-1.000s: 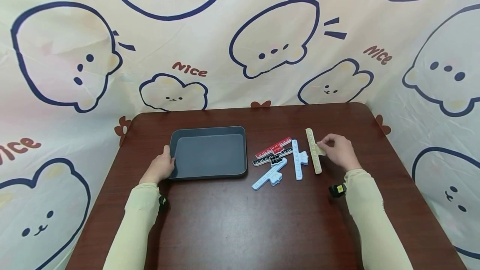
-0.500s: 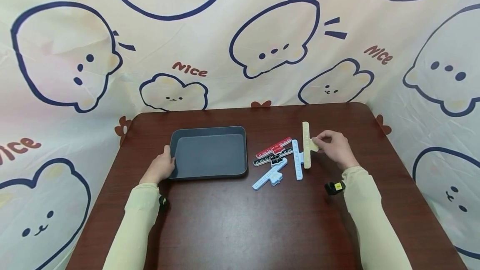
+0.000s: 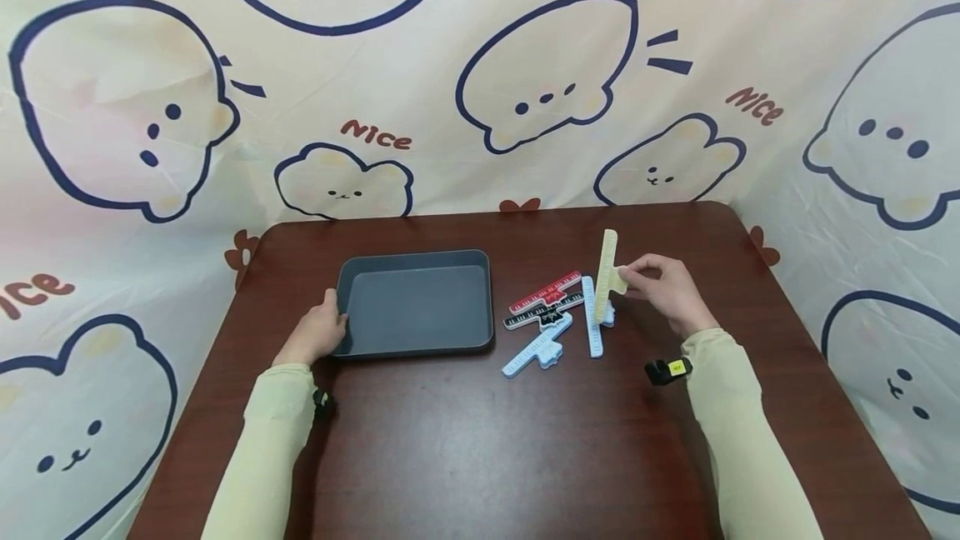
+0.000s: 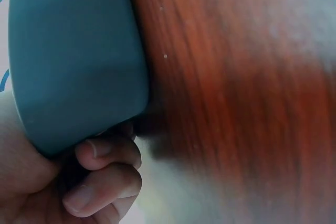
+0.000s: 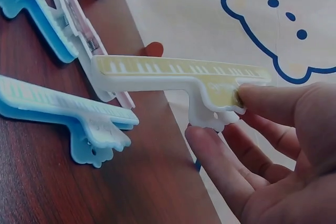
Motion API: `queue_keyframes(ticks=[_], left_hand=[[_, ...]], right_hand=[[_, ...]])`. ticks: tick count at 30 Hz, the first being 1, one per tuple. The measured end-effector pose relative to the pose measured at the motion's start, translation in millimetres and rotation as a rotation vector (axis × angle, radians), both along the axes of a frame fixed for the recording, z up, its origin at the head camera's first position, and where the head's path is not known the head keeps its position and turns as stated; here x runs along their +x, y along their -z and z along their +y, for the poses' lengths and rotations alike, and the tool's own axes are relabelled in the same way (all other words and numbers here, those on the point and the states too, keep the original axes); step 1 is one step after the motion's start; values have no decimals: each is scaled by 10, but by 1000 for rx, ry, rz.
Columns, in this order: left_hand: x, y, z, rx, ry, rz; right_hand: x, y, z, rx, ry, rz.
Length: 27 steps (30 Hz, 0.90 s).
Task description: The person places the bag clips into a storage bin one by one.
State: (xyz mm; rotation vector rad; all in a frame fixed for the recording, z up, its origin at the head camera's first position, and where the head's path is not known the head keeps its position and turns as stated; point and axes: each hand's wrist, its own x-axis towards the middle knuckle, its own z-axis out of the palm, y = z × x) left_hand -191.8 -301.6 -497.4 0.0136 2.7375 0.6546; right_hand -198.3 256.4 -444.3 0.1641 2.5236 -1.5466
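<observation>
My right hand [image 3: 671,292] pinches the handle of a pale yellow clip [image 3: 604,269], a long bar printed like piano keys, between thumb and fingers. In the right wrist view, the yellow clip [image 5: 157,69] is raised above the table, its bar reaching away from the hand. From the head it overlaps a blue clip [image 3: 591,333]. At the left, my left hand [image 3: 311,333] grips the short side of a dark grey tray [image 3: 416,302]. Curled fingers [image 4: 113,174] show under its edge in the left wrist view.
Left of the upright blue clip lie a red clip [image 3: 525,303], a black clip [image 3: 521,321] and another light blue clip [image 3: 527,357], close together. The brown table [image 3: 480,457] ends at a cartoon-printed cloth [image 3: 450,182] behind.
My right hand has lifted the yellow clip and carried it left, until it overlaps the upright blue clip in the head view. The left hand and tray stay in place.
</observation>
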Motion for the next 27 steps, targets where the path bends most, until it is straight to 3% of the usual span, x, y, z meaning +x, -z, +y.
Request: queue_keyframes(ticks=[9,27], left_hand=[[22,-4,16,-10,4,3],[-19,35,125,13,41,30]], right_hand=[[-43,-36,-72,-60,-12,-9],[-129,-111,-244,-80,-35,27]])
